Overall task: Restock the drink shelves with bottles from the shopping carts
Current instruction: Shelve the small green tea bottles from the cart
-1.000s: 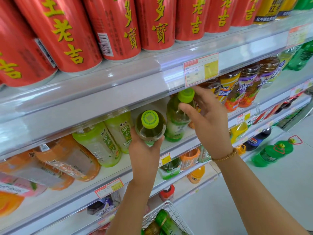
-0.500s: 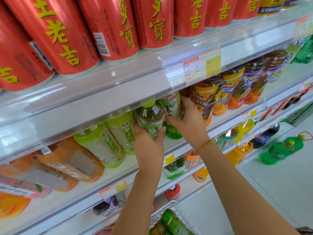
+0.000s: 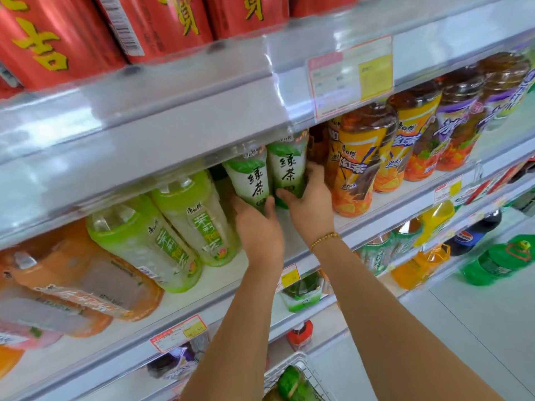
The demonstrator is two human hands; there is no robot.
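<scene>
Two green tea bottles stand side by side on the middle shelf (image 3: 376, 211). My left hand (image 3: 260, 227) grips the base of the left green tea bottle (image 3: 250, 176). My right hand (image 3: 309, 202), with a bead bracelet on the wrist, holds the lower part of the right green tea bottle (image 3: 289, 166). Both bottles are upright and their caps are hidden behind the shelf edge above. A wire shopping cart (image 3: 301, 371) with green bottles in it shows at the bottom.
Light green jasmine tea bottles (image 3: 179, 227) stand left of my hands, orange iced tea bottles (image 3: 359, 157) right. Red cans (image 3: 162, 21) fill the top shelf. A price tag (image 3: 350, 75) hangs above. Lower shelves hold more bottles; green soda bottles (image 3: 498, 261) lie far right.
Both hands have pushed the two green tea bottles from in front of the shelf up onto it, tilting them upright. The view has moved closer to the shelf.
</scene>
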